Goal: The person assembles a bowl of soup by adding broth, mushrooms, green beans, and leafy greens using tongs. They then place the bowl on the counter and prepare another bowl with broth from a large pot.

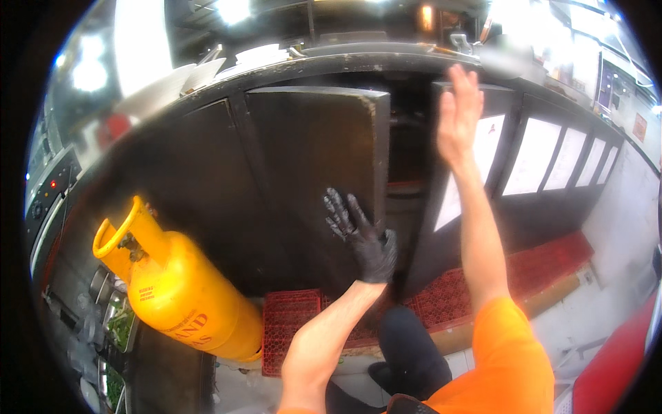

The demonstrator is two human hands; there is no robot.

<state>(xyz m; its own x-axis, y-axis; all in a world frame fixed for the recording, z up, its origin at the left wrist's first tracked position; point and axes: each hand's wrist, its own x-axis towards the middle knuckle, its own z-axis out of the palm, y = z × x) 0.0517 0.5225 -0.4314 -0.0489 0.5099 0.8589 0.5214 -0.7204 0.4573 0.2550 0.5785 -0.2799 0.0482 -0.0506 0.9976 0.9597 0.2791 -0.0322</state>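
Note:
My left hand point(362, 238), in a black glove with pale wet-looking patches on the fingers, is spread against a dark cabinet door point(315, 150). That door stands ajar, its worn edge turned toward a dark gap point(408, 150). My right hand point(460, 114) is bare and raised, fingers straight and holding nothing. It overlaps the top of a second dark door point(439, 191), which carries a white printed sheet point(489, 134). Whether it touches this door I cannot tell. Little of the cabinet's inside is visible.
A yellow gas cylinder point(191, 284) stands at the left. Red plastic grating point(292, 331) lies along the cabinet's foot. White plates point(261, 53) sit on the counter above. Metal trays of greens point(121, 321) are at the lower left. More sheets point(532, 155) hang rightward.

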